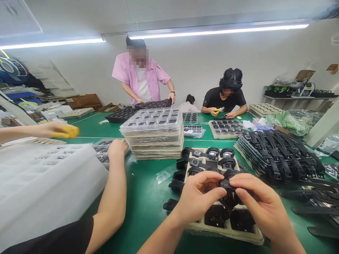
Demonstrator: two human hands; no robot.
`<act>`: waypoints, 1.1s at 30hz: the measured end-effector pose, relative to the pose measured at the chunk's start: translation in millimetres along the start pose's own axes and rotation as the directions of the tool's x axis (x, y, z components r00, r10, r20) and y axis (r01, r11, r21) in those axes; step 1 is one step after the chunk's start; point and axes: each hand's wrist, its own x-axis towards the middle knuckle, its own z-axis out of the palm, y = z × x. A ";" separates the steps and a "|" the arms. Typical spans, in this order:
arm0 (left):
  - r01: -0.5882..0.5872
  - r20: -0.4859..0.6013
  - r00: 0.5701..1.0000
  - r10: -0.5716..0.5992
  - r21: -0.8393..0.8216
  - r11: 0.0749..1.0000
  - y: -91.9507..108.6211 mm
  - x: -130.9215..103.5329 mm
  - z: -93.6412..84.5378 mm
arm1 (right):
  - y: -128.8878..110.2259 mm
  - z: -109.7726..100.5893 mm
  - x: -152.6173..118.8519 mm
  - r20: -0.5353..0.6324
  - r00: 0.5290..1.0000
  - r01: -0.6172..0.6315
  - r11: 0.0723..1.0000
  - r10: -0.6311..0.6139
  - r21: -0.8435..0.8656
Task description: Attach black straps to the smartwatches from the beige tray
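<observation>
Both my hands meet over a beige compartment tray point(230, 231) of black watches. My left hand point(200, 195) pinches the left side of a black watch point(227, 187) between thumb and fingers. On its other side, my right hand point(261, 201) grips the same watch with thumb and forefinger. The watch's face cannot be made out. Strapped watches fill the tray's back compartments, and black straps point(177, 176) stick out over its left edge. Two dark square pieces point(216, 216) lie in the front compartments.
A tall stack of trays point(156, 141) stands behind left. To the right are stacked trays topped with black straps point(280, 151). At left, a neighbour's arms point(116, 183) reach over, one hand holding a yellow cloth point(66, 131). Other people work across the green table point(143, 190).
</observation>
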 end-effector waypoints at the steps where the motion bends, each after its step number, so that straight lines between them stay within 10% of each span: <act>1: 0.001 0.002 1.000 -0.001 0.018 1.000 -0.5 -0.1 -0.4 | -0.3 0.4 -0.3 -0.008 1.000 -0.010 1.000 0.011 0.020; 9: -0.012 0.008 1.000 0.012 0.091 0.996 -8.7 1.7 0.0 | -2.1 -2.6 -6.1 -0.053 0.945 -0.311 0.938 0.322 0.156; 33: -0.152 0.091 0.987 0.133 0.254 0.955 -8.6 -2.1 6.0 | 8.7 16.2 -17.9 -0.191 0.970 -0.120 0.981 0.149 0.152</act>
